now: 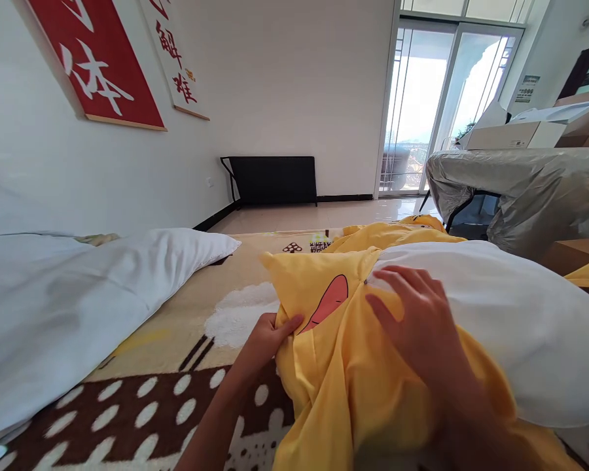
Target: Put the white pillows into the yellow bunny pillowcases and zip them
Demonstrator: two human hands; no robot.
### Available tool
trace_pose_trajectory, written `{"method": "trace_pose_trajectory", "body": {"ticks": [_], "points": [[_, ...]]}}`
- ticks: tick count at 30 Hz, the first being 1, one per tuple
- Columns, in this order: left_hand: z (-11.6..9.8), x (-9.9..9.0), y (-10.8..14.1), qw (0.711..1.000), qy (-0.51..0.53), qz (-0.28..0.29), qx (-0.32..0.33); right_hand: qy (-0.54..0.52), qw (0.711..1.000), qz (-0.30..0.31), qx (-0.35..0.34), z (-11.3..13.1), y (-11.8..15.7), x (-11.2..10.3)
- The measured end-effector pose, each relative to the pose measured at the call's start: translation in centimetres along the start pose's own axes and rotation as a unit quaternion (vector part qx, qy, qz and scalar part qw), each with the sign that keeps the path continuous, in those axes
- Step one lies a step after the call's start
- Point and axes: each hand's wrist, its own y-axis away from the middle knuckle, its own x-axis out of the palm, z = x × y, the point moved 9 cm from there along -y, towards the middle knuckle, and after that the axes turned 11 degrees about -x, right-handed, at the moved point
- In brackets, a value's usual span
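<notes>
A yellow pillowcase [324, 379] with a pink printed shape lies around one end of a white pillow [510, 314]. The rest of the pillow sticks out to the right. My left hand [269, 337] grips the left edge of the pillowcase, its thumb on top of the fabric and its fingers underneath. Over the opening, where yellow cloth meets white pillow, is my right hand [417, 320]. Its fingers are apart and it holds nothing, with the fingertips close to the cloth edge.
Another white pillow [103, 288] lies at the left on the patterned blanket [177, 353]. More yellow cloth [397, 234] is behind the pillowcase. A plastic-covered table [530, 176] with boxes [515, 135] stands at the right, and a black panel [275, 180] leans against the wall.
</notes>
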Motion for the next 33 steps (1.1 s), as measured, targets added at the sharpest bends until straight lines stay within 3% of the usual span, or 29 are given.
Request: {"method": "trace_pose_trajectory", "body": {"ticks": [2, 5, 7, 10, 13, 16, 19, 21, 22, 23, 26, 28, 31, 33], "points": [[-0.8, -0.9, 0.0, 0.995, -0.091, -0.010, 0.037, 0.080, 0.994, 0.030, 0.066, -2.9, 0.1, -0.3], [-1.9, -1.4, 0.8, 0.989, -0.131, -0.024, 0.067, 0.074, 0.976, 0.185, 0.089, -4.5, 0.4, 2.9], [-1.6, 0.1, 1.4, 0.989, -0.136, 0.043, 0.039, 0.057, 0.961, 0.255, 0.095, -4.1, 0.7, 5.1], [-1.0, 4.0, 2.9, 0.964, -0.162, 0.208, 0.028, 0.030, 0.952, 0.290, 0.093, -2.5, 0.8, 6.8], [-1.2, 5.7, 3.4, 0.945, -0.202, 0.247, 0.071, -0.040, 0.963, 0.252, 0.084, -1.4, 0.2, 6.9], [-1.8, 5.8, 3.4, 0.946, -0.242, 0.190, 0.099, -0.118, 0.977, 0.139, 0.114, -2.8, -0.4, 5.2], [-3.3, 4.6, 4.4, 0.934, -0.336, 0.031, 0.118, -0.162, 0.974, 0.020, 0.155, -5.4, -0.6, 3.2], [-4.9, 3.8, 6.2, 0.900, -0.401, -0.089, 0.143, -0.155, 0.973, -0.011, 0.173, -6.5, -0.5, 2.5], [-5.3, 4.0, 7.0, 0.886, -0.425, -0.113, 0.147, -0.143, 0.974, -0.010, 0.178, -6.8, -0.4, 2.4], [-5.2, 4.4, 7.5, 0.878, -0.445, -0.106, 0.141, -0.129, 0.975, -0.001, 0.180, -6.8, -0.4, 2.5], [-3.5, 5.9, 7.7, 0.869, -0.484, -0.017, 0.099, -0.089, 0.980, 0.035, 0.175, -6.0, -0.3, 2.9], [-2.9, 6.0, 7.4, 0.869, -0.484, 0.011, 0.101, -0.073, 0.983, 0.044, 0.162, -5.4, -0.3, 3.1], [-3.1, 4.6, 6.9, 0.883, -0.454, 0.037, 0.112, -0.063, 0.986, 0.047, 0.146, -4.8, -0.4, 3.0], [-3.8, 2.4, 6.6, 0.901, -0.418, 0.022, 0.110, -0.058, 0.986, 0.056, 0.144, -4.7, -0.4, 3.1]]}}
